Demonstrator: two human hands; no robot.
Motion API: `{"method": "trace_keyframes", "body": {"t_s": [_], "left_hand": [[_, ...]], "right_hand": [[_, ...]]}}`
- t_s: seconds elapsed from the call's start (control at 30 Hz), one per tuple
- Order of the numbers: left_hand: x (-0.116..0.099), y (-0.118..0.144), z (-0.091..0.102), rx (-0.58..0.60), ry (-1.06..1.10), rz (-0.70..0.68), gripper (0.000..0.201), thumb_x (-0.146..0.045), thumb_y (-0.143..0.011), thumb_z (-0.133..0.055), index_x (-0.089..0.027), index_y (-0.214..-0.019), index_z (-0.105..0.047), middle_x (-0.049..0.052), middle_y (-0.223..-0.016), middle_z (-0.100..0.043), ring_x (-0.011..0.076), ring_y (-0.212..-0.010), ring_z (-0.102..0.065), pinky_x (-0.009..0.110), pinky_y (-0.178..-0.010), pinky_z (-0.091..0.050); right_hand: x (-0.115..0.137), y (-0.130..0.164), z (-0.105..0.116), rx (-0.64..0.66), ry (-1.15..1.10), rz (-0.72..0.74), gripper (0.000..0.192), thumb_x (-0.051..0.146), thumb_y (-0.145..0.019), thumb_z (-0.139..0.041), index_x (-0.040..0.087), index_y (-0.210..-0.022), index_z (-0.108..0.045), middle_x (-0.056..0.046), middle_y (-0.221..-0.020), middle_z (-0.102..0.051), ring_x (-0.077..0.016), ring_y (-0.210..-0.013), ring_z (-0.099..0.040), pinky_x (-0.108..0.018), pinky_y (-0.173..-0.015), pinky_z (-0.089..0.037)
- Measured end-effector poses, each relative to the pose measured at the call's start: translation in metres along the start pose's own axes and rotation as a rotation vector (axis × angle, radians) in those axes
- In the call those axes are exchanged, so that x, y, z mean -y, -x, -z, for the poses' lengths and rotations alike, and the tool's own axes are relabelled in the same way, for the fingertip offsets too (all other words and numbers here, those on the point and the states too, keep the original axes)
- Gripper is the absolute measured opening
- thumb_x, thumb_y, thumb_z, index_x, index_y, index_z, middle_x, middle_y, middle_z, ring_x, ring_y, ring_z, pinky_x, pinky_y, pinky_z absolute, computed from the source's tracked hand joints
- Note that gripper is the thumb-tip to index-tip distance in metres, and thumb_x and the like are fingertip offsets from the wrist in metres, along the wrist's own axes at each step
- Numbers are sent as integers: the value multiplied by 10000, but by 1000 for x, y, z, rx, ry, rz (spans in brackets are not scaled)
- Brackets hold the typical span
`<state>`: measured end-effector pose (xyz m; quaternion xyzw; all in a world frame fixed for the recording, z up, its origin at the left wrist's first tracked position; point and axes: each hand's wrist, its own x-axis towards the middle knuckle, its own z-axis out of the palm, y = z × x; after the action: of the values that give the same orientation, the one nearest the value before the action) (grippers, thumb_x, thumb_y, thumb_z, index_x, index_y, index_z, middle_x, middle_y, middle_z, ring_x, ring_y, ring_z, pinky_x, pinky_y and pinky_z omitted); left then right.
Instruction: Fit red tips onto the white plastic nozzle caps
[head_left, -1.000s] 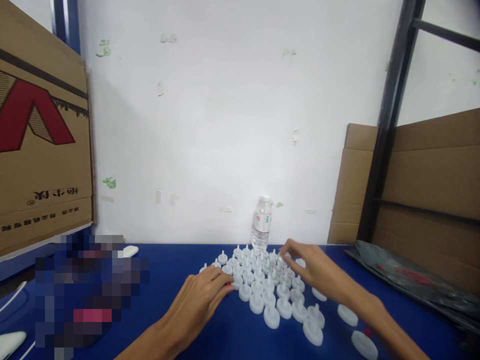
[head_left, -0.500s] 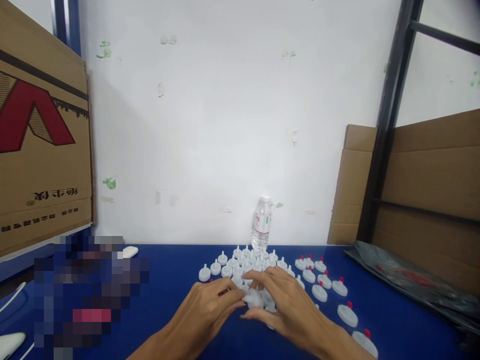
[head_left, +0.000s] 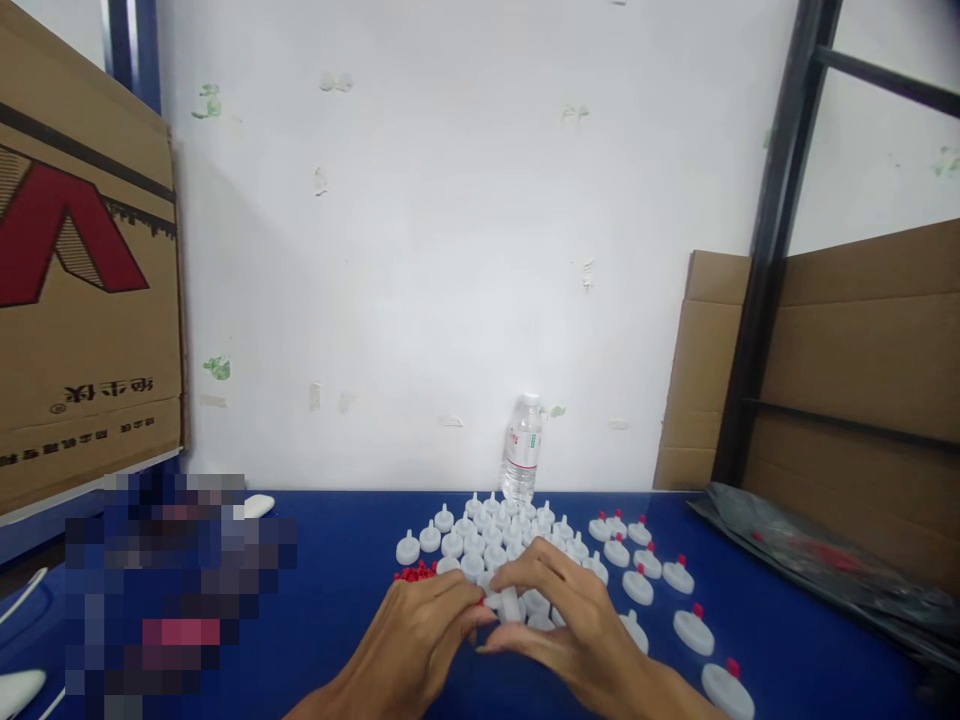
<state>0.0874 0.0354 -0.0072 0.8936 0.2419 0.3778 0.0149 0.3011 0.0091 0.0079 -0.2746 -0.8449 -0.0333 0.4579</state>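
White plastic cap (head_left: 509, 603) pinched between both hands low at centre, over blue tabletop (head_left: 345, 560). Left hand (head_left: 424, 640) at 7 o'clock of the cap, fingers curled together, thumb and forefinger closed against the cap's left side. Right hand (head_left: 570, 625) at 4 o'clock, fingers bent and clamped on the same cap from above and right. Cluster of plain white caps (head_left: 495, 535) at 12 o'clock of the hands, touching or just beside one another. Red-tipped caps (head_left: 649, 565) in a row at 2 o'clock. Small pile of red tips (head_left: 415, 573) at 10 o'clock, just beside the left fingers. Water bottle (head_left: 523, 448) upright against white wall, farther at 12 o'clock. Cardboard box (head_left: 82, 280) at 10 o'clock, well apart.
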Motion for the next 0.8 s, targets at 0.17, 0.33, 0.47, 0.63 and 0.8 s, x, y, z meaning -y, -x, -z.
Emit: {"method": "trace_keyframes", "body": {"t_s": [0.17,0.33,0.47,0.63,0.8], "left_hand": [[-5,0,0,66,161,109,356,-274,-1063,-388,-211,-758,-560,-28,-702,-626,115,-642,-596,220,-607,-389],[-3,-8,11,99,33,142,241,-287,-1057,-414,-241,-953,-626,-20,-859,-672,137,-741,-639,245,-657,-409],[7,-8,21,154,-173,135,213,-237,-1031,-425,-262,-1083,-629,10,-972,-665,186,-864,-655,282,-697,-438],[16,-4,25,243,-275,225,153,-203,-960,-501,-255,-1021,-632,37,-1128,-597,200,-895,-626,297,-687,-459],[16,-3,22,322,-278,264,163,-196,-958,-507,-266,-1035,-632,42,-1201,-544,188,-876,-621,307,-703,-475]], "right_hand": [[4,0,1,23,28,106,257,403,-924,-668,226,-1109,-648,-43,-933,-669,-152,-817,-671,-235,-731,-572],[-3,-10,12,97,278,99,211,273,-1001,-562,225,-1192,-637,-95,-1106,-673,-198,-984,-684,-310,-823,-581],[-26,-19,43,77,522,-31,116,251,-999,-544,219,-1041,-648,-93,-1078,-691,-252,-1001,-663,-412,-848,-542],[-70,-14,98,289,598,-352,208,406,-979,-542,233,-959,-654,-63,-948,-680,-232,-830,-644,-363,-734,-496],[-95,-3,118,424,535,-543,259,453,-923,-572,232,-874,-696,-54,-911,-687,-208,-769,-647,-305,-675,-446]]}}
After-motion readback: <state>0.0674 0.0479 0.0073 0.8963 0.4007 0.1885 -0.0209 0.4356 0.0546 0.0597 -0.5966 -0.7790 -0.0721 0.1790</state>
